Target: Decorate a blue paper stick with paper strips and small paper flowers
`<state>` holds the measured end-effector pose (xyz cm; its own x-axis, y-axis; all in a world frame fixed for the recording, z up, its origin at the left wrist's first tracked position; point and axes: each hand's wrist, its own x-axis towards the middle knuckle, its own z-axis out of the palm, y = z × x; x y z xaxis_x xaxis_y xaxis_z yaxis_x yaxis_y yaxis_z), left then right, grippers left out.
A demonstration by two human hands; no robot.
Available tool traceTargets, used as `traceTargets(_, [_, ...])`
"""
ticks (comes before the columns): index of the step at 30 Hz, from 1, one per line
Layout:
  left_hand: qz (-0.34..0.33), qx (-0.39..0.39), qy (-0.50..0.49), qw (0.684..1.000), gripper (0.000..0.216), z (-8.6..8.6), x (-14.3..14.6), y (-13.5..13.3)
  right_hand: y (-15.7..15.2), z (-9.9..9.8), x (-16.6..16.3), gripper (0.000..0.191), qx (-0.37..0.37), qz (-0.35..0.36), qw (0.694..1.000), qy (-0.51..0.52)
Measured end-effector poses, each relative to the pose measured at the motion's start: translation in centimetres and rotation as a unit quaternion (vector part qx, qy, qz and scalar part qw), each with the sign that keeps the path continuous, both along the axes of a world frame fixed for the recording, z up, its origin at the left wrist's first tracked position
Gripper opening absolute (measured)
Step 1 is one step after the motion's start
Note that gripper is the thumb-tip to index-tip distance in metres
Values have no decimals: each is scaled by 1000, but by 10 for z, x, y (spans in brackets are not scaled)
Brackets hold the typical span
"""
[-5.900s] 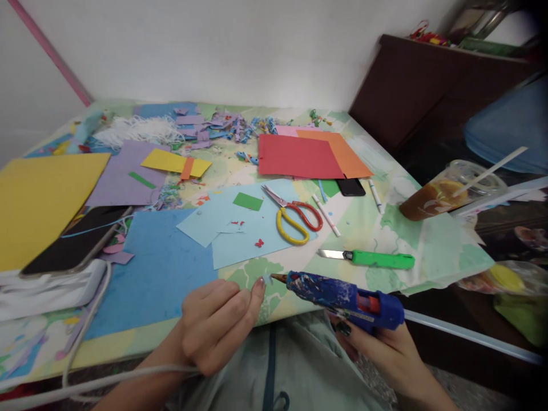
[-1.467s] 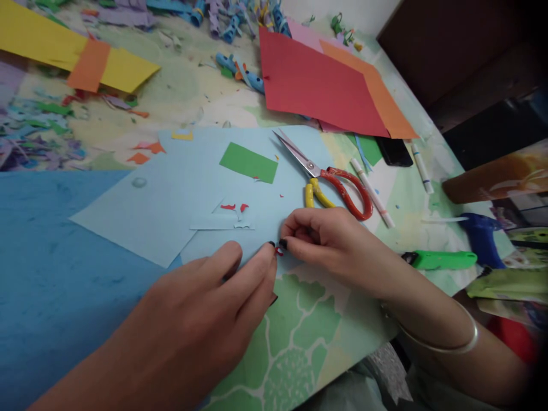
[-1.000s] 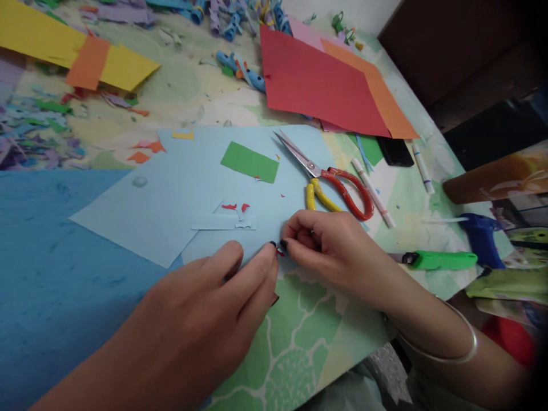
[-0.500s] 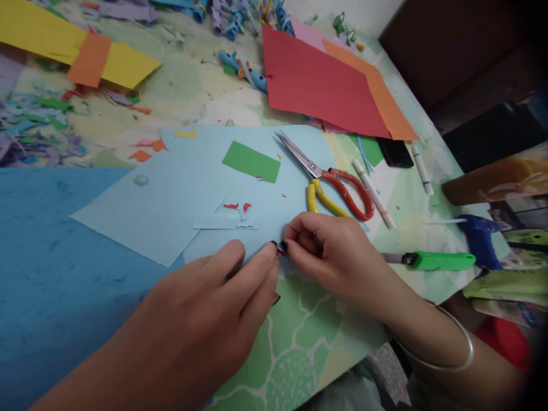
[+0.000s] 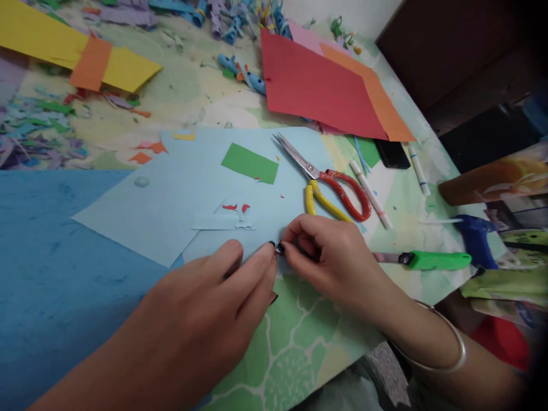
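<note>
My left hand [image 5: 214, 311] and my right hand [image 5: 323, 251] meet fingertip to fingertip over the near edge of a light blue paper sheet [image 5: 171, 188]. Pinched between them is a tiny red scrap of paper [image 5: 279, 252], mostly covered by the fingers. Both hands are closed on it. Beyond the fingertips lie a narrow light blue strip [image 5: 214, 221], small red paper bits [image 5: 230, 207] and a green paper rectangle [image 5: 250, 164]. Scissors with red handles [image 5: 346, 191] rest just past my right hand, next to yellow handles [image 5: 321, 201] of a second tool.
A green utility knife [image 5: 439, 260], a blue glue gun [image 5: 477, 237], markers [image 5: 370, 194] and a black phone [image 5: 394, 154] lie to the right. Red paper [image 5: 321, 80] and yellow paper [image 5: 47, 40] sit farther back. Paper scraps [image 5: 38, 131] heap at the left.
The view has shifted very slightly. Less of the red scrap shows between my fingertips; both hands keep nearly the same pose.
</note>
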<state>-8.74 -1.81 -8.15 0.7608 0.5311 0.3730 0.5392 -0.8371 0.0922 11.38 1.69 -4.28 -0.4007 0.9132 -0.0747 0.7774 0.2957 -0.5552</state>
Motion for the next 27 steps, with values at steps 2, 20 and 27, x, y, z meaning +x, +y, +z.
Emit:
traceTargets(2, [1, -2, 7, 1000, 38, 0, 0, 0, -1, 0, 1, 6, -4, -3, 1000, 15])
traceTargets(20, [-7, -2, 44, 999, 41, 3, -1, 1, 0, 2, 3, 9, -56, -21, 998, 35])
traceTargets(27, [10, -19, 34, 999, 39, 0, 0, -2, 0, 2, 1, 8, -64, -28, 997, 21])
